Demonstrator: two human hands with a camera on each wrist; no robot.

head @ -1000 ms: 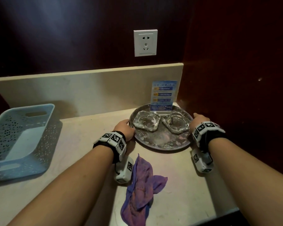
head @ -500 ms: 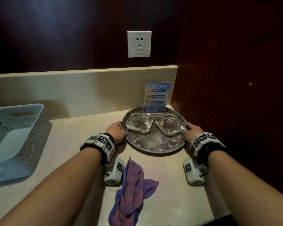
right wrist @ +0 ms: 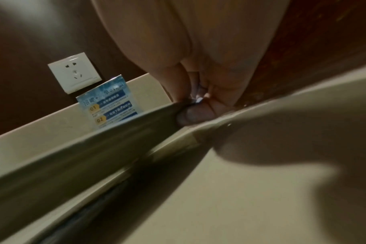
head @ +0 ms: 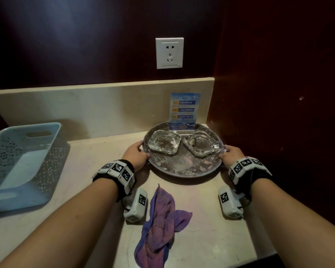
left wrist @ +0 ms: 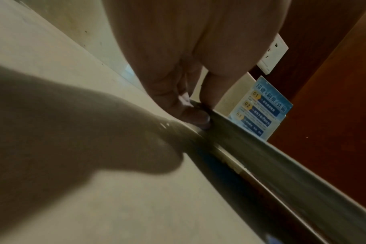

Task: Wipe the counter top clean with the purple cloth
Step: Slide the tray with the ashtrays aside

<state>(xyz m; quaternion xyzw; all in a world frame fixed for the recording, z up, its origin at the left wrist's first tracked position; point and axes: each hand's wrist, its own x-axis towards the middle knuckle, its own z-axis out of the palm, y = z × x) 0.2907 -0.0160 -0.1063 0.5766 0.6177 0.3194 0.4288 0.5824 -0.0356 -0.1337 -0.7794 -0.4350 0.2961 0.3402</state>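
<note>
The purple cloth (head: 161, 225) lies crumpled on the beige counter top (head: 211, 235), between my forearms near the front edge; neither hand touches it. Behind it sits a round metal tray (head: 182, 168) carrying two glass ashtrays (head: 163, 141) and a blue sign card (head: 184, 111). My left hand (head: 138, 153) grips the tray's left rim, and my right hand (head: 229, 152) grips the right rim. In the left wrist view, the left hand (left wrist: 195, 112) pinches the rim (left wrist: 282, 156) between thumb and fingers. The right hand (right wrist: 195, 107) does the same on the tray (right wrist: 94, 156). Whether the tray is off the counter is unclear.
A light blue perforated basket (head: 21, 165) stands on the counter at the left. A beige backsplash (head: 95, 109) runs along the back under a white wall socket (head: 169, 53). A dark wall (head: 278, 113) closes the right side, close to the tray.
Both hands stay on the tray's rim, with fingers curled a little further round it. The head view has shifted slightly; the cloth has not moved.
</note>
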